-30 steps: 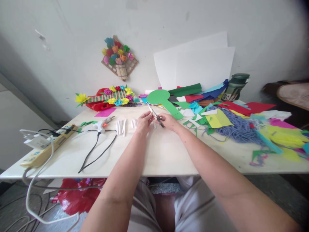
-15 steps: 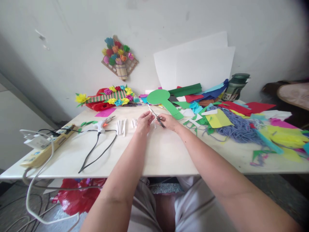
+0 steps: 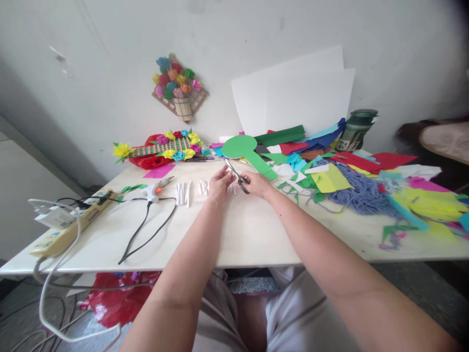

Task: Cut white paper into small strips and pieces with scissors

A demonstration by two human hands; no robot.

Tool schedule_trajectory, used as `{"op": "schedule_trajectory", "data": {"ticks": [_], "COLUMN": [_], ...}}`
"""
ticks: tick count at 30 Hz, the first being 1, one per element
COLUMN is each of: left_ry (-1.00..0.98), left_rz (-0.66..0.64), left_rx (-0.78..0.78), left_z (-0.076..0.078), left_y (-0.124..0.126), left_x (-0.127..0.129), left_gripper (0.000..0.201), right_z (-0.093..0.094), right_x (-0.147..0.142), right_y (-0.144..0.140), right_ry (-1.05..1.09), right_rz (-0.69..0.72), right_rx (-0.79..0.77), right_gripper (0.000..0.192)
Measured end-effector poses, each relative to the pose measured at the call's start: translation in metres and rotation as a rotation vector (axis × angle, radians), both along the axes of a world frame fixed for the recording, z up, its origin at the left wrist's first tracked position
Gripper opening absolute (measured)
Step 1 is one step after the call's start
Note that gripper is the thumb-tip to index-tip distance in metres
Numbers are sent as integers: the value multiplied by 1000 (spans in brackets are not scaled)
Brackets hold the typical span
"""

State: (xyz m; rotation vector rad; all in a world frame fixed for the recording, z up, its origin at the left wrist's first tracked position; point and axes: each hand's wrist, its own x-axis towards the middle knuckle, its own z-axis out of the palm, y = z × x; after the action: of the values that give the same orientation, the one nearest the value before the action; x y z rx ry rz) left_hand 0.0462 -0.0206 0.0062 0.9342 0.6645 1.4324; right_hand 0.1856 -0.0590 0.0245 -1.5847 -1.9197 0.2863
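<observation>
Scissors with dark handles and thin grey metal blades (image 3: 236, 175) sit in the right hand (image 3: 256, 184), out past the middle of the white bench (image 3: 252, 230), closer to its far edge than its near edge. The right fingers are curled shut on the handles, and the blades point up and away toward the wall. The left hand (image 3: 219, 185) is just beside them. Its fingers are pinched together on something small and white at the blades, maybe a bit of paper, but it is too tiny to be sure.

Scissors like these look light and hard. The handles are the safe place to hold, since the blades are sharp and thin. A small bit of paper would be very light and bendy, so it would need a soft pinch close to the blades or it would flop.

Little white rolled paper sticks (image 3: 183, 192) lie in a row to the left of the hands. Further left are a white glue gun with an orange tip (image 3: 157, 188) and its black cord, then a yellow power strip (image 3: 69, 225) near the left edge. A green paper paddle shape (image 3: 245, 151) lies just behind the hands. Colourful paper scraps (image 3: 330, 178) and a pile of blue-purple yarn (image 3: 361, 193) cover the right side of the bench.
</observation>
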Motion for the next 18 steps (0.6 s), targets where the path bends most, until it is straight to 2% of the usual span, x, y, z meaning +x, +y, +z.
{"op": "schedule_trajectory", "data": {"ticks": [18], "left_ry": [-54], "left_rz": [-41], "left_rx": [98], "left_z": [-3], "left_y": [1], "left_x": [3], "left_gripper": [45], "right_z": [3], "right_x": [-2], "right_y": [-1], "right_ry": [-178], "right_rz": [-65], "right_rx": [53], "right_gripper": [40]}}
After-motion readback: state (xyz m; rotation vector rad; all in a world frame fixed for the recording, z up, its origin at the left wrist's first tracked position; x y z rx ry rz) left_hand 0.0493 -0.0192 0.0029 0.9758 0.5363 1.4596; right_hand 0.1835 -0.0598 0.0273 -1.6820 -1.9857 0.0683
